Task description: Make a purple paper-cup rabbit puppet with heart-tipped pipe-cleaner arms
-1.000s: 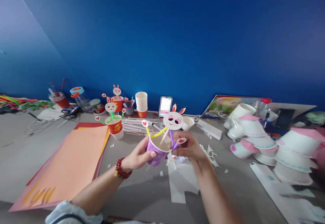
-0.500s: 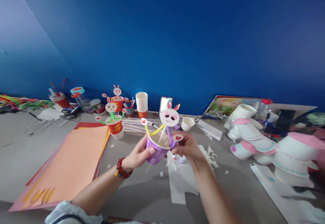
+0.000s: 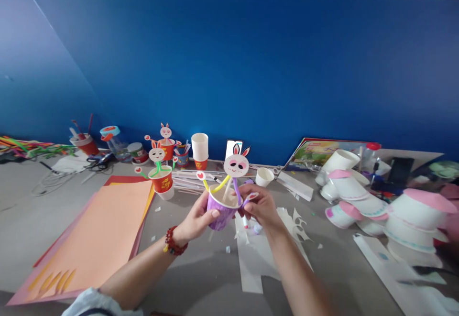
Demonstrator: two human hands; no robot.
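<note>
My left hand [image 3: 195, 221] is closed round the left side of a purple-painted paper cup [image 3: 220, 214], its thumb across the front. A white paper rabbit head [image 3: 236, 166] with pink-lined ears stands above the cup on a pale stick. From the left rim bends a yellow pipe cleaner [image 3: 221, 183] tipped with a white heart disc [image 3: 201, 176]. My right hand [image 3: 261, 204] pinches the purple pipe cleaner [image 3: 237, 191] at the right rim, beside its own heart disc [image 3: 253, 195]. Some right fingertips are hidden behind the cup.
Orange paper sheets [image 3: 96, 230] lie at left, near a red cup with a rabbit [image 3: 161, 180]. Behind stand stacked white cups [image 3: 200, 147] and a phone [image 3: 234, 149]. Paper scraps [image 3: 251, 263] lie beneath my hands. White-and-pink cup crafts [image 3: 412, 220] fill the right side.
The rabbit head has shifted left and a little down, tilting on the way and now standing more upright. My right fingers have moved inward on the purple pipe cleaner, and its heart disc has tipped flatter.
</note>
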